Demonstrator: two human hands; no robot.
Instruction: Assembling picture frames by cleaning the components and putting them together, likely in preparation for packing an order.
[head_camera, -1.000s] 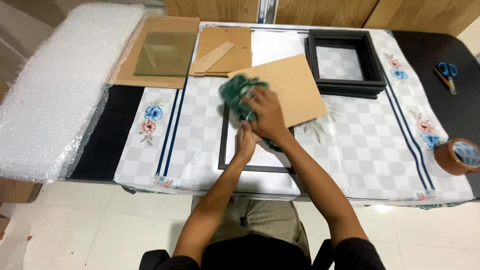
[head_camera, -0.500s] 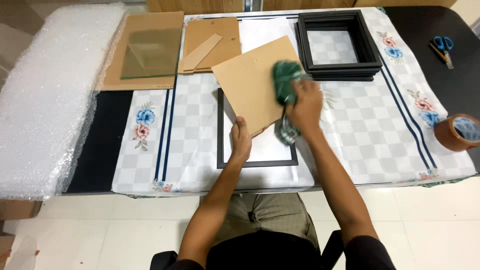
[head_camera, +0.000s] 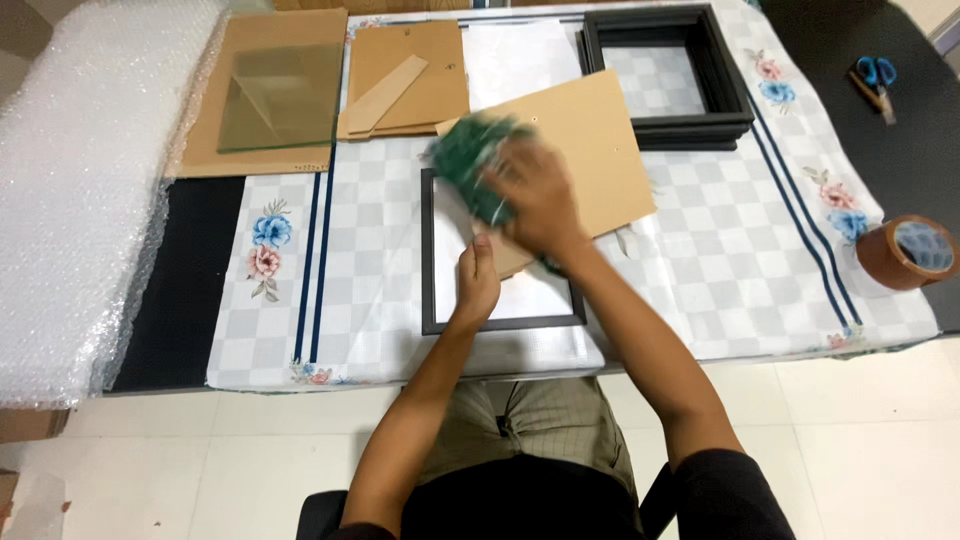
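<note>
While bubble wrap (head_camera: 85, 190) and a glass pane (head_camera: 280, 97) lie far left on the bench (head_camera: 700, 270), the left hand (head_camera: 478, 280), fingers spread flat, pins the brown backing board (head_camera: 590, 150) over a black frame (head_camera: 430, 260). Just right and beyond, the right hand (head_camera: 535, 195) clutches a green cloth (head_camera: 470, 160), which has swept left since half a second ago.

Board (head_camera: 590, 150) lay across frame (head_camera: 500, 322) at table (head_camera: 700, 290) centre; frame stack (head_camera: 665, 70) behind, tape roll (head_camera: 905, 252) right, bubble wrap (head_camera: 80, 190) left.
</note>
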